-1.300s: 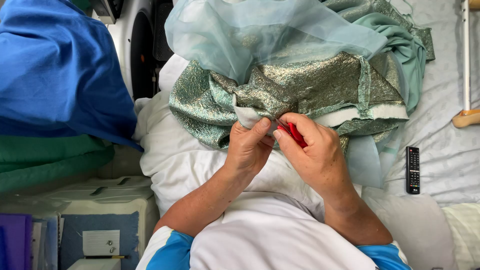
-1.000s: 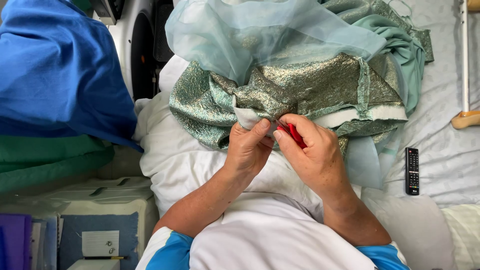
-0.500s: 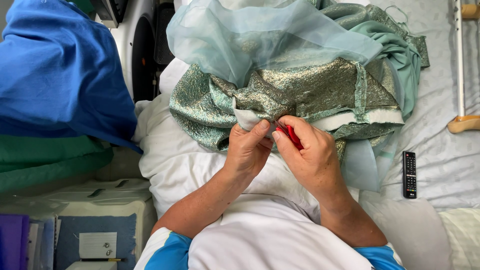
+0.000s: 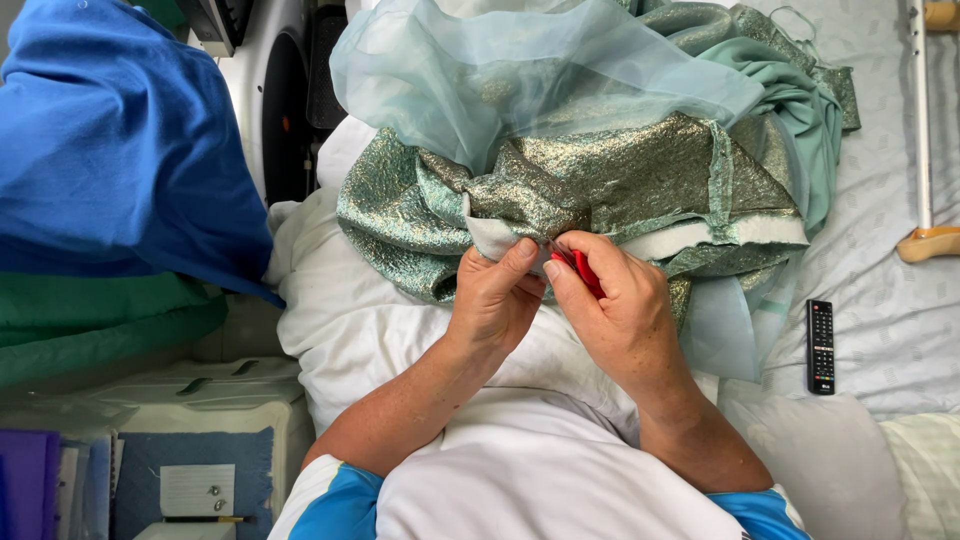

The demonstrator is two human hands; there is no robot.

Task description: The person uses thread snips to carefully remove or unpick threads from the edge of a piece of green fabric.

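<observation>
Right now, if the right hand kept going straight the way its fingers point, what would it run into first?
The right hand, holding a small red tool, points up and left at the shiny green fabric; it would likely meet that folded edge first, beside the left hand.

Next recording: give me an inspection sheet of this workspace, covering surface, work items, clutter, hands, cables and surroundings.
Surface: white pillow on the person's lap, over a pale patterned bedsheet.
Work items: green-gold brocade fabric with a white lining edge, sheer pale blue fabric piled on top; small red tool, mostly hidden, kind unclear.
Clutter: black remote control on the sheet to the right.
Hands: left hand pinches the fabric's white edge; right hand is closed on the red tool at the same spot.
Cables: nothing seen.
Surroundings: blue cloth over green cloth to the left; white boxes below them; crutch at the right edge.
</observation>
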